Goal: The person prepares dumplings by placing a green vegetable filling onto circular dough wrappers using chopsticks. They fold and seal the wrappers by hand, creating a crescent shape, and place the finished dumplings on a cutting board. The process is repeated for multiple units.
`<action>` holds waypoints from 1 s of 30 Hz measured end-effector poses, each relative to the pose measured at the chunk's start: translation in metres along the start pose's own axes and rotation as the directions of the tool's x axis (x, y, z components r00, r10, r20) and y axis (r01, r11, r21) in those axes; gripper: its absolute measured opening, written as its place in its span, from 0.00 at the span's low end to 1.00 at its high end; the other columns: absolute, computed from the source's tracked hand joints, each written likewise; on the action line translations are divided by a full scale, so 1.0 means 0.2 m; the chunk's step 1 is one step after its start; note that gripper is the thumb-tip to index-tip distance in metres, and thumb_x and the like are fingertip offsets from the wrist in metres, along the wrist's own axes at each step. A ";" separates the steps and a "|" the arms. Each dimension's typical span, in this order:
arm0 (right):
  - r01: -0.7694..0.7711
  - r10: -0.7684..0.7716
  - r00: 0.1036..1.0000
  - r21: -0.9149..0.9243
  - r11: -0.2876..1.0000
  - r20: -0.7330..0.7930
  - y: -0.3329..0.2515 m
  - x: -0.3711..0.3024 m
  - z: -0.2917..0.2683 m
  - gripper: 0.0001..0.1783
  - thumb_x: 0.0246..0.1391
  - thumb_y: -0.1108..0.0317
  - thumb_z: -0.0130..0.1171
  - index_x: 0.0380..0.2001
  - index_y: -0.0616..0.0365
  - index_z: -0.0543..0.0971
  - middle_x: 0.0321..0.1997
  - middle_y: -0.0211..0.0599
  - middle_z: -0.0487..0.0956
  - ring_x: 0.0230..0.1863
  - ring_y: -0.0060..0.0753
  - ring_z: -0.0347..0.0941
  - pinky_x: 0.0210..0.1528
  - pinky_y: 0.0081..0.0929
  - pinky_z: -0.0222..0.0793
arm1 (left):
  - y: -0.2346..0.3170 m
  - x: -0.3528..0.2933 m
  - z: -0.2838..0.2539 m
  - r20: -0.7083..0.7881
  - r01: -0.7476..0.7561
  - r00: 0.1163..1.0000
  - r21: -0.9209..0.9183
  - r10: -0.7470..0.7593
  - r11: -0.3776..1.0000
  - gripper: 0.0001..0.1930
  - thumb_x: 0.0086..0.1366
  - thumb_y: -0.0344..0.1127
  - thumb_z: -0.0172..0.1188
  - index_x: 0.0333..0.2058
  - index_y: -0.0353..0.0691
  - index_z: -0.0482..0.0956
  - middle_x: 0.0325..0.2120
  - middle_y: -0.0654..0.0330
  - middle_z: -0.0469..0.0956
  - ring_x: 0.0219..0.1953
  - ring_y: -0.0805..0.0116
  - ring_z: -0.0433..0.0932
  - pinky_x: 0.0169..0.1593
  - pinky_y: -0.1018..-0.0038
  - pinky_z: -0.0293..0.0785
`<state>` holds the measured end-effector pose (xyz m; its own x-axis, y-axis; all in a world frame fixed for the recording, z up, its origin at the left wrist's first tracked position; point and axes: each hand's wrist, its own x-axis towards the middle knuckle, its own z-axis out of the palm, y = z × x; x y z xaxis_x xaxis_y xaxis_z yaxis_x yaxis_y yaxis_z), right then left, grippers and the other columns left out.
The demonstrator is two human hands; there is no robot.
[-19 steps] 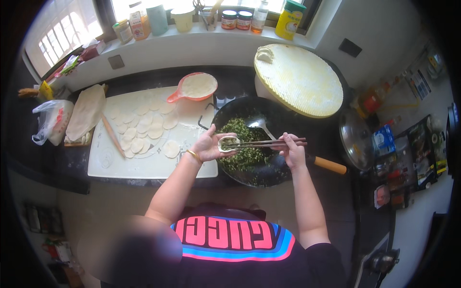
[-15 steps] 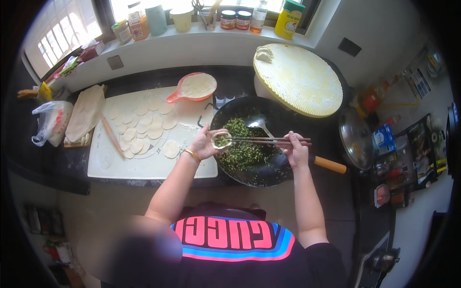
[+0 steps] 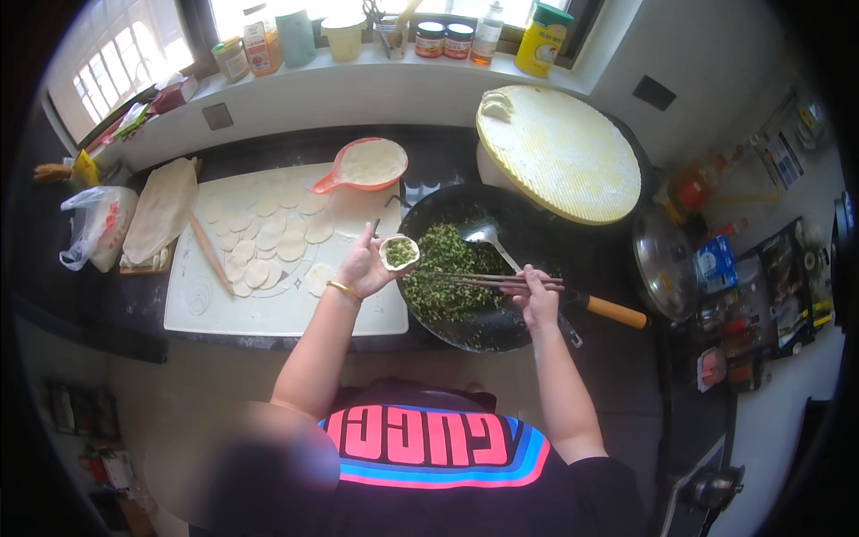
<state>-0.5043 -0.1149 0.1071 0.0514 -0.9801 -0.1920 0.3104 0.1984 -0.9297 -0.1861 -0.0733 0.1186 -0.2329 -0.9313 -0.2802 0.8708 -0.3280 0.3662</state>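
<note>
My left hand (image 3: 361, 268) holds a round dumpling wrapper (image 3: 388, 266) at the wok's left rim, with green chopped filling (image 3: 400, 251) in its middle. My right hand (image 3: 538, 298) grips a pair of dark chopsticks (image 3: 488, 280), whose tips reach left over the filling in the wok. The black wok (image 3: 488, 336) holds a heap of chopped green filling (image 3: 443, 286). A metal spatula (image 3: 483, 233) lies in it, its handle running under the chopsticks and past my right hand. Left of the wok, several flat dough rounds (image 3: 268, 234) lie on a pale mat (image 3: 259, 313).
A rolling pin (image 3: 211, 255) rests on the mat. Behind it sits a red colander (image 3: 351, 154) of flour. At the back right, a floured round tray (image 3: 573, 161) bears shaped dumplings (image 3: 496, 107). A glass lid (image 3: 663, 259) stands right of the wok's wooden handle (image 3: 617, 311).
The chopsticks have drawn away from the wrapper, down and right over the wok's filling. My left hand with the filled wrapper has shifted slightly left and up.
</note>
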 end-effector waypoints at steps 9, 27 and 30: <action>0.097 -0.103 0.988 0.055 0.994 0.112 -0.21 -0.03 0.13 0.11 0.56 0.61 0.55 0.29 0.58 0.74 0.28 0.43 0.79 0.25 0.36 0.79 0.14 0.14 0.67 | -0.07 0.02 0.03 0.083 0.130 0.988 -0.027 -0.128 0.991 0.36 0.66 0.61 0.29 0.55 0.30 0.58 0.50 0.45 0.66 0.53 0.48 0.65 0.58 0.47 0.60; 0.058 -0.073 0.980 0.086 0.995 0.187 -0.26 0.00 0.10 0.11 0.57 0.61 0.54 0.28 0.57 0.74 0.26 0.41 0.79 0.25 0.36 0.79 0.13 0.14 0.65 | -0.11 0.04 0.10 0.096 0.205 0.976 -0.094 -0.196 0.974 0.37 0.67 0.60 0.26 0.53 0.27 0.59 0.51 0.43 0.65 0.54 0.46 0.65 0.59 0.48 0.59; 0.087 -0.096 0.967 0.048 0.995 0.235 -0.27 -0.02 0.11 0.11 0.57 0.60 0.53 0.28 0.57 0.74 0.26 0.40 0.79 0.25 0.35 0.79 0.13 0.13 0.65 | -0.12 0.06 0.08 0.115 0.206 0.974 -0.080 -0.197 0.975 0.37 0.67 0.60 0.25 0.53 0.27 0.59 0.51 0.43 0.65 0.54 0.47 0.66 0.58 0.49 0.60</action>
<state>-0.5003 -0.1227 0.1646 0.2433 -0.9697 -0.0227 0.3592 0.1119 -0.9265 -0.2166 -0.0796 0.1207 -0.4479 -0.8606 -0.2424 0.8359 -0.4993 0.2280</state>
